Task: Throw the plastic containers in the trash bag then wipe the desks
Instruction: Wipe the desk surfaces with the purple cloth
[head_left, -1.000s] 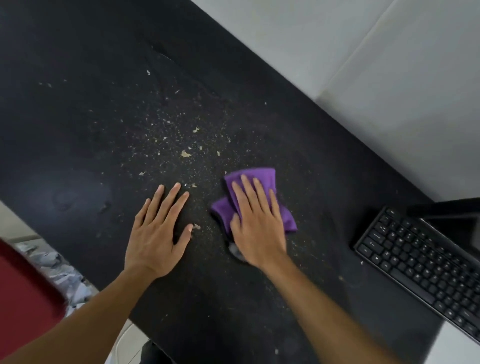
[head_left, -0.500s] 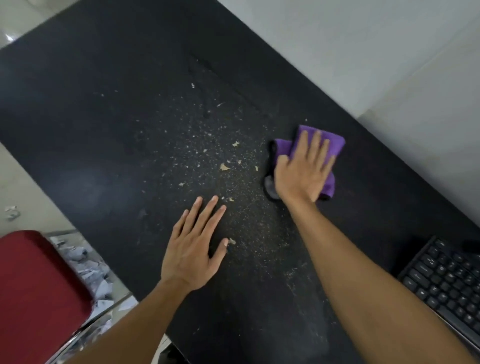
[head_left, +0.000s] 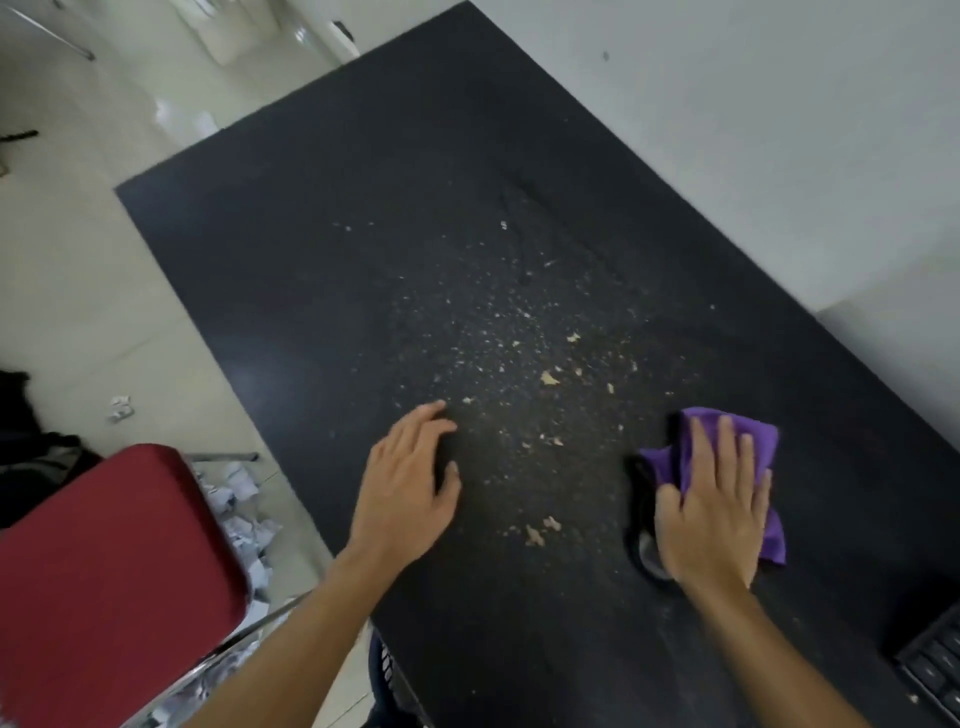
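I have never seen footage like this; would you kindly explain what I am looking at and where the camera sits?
There is no machine: a person wears one camera on the head, looking down at their own bare hands. It shows a black desk strewn with pale crumbs. The right hand presses a purple cloth flat on the desk, palm down; the left hand rests open beside the crumbs, holding nothing. A keyboard corner shows at lower right, a red chair seat at lower left.
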